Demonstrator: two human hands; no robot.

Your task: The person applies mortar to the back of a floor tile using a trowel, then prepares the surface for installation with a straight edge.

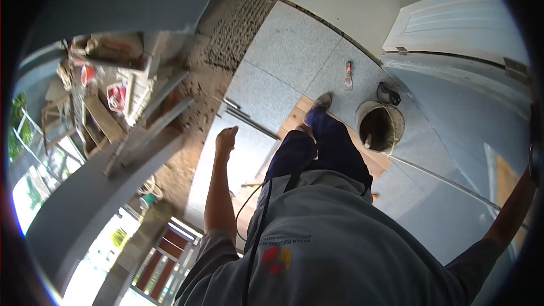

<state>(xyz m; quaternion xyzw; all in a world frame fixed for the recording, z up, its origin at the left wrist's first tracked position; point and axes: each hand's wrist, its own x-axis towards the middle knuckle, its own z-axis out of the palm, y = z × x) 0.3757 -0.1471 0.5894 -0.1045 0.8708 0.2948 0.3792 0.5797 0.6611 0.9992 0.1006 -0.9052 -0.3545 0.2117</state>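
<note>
At the far left a heap of planks and rubble (107, 96) lies against the wall, and just right of it long metal bars (150, 122) slant across a grey ledge. Below them, near the lower edge, a slatted gate (164, 255) shows in bright daylight. Right of the bars a strip of bare, crumbly mortar bed (190, 136) runs away from the person to a patch of combed adhesive (238, 22) at the far end. The left hand (226, 139) hangs at the end of a bare, straightened arm, fingers curled loosely inward and holding nothing that I can make out, though the view of it is small. It hovers over the left edge of a pale tile (246, 156), which lies flat on the floor just beside the mortar bed, near the person's legs. Beyond that tile grey speckled floor tiles (294, 51) are laid side by side. The person, in a grey shirt and dark blue trousers, has one shoe (323, 101) forward on a brown board. Farther right a small trowel (348, 76) lies on the grey tiles, and near it a round bucket (381, 126) stands with a dark object (389, 94) just behind its rim. A white door (453, 22) stands at the far right. The right forearm (510, 209) stretches to the right edge; the right hand is lost in the dark border, so its grip cannot be told.
</note>
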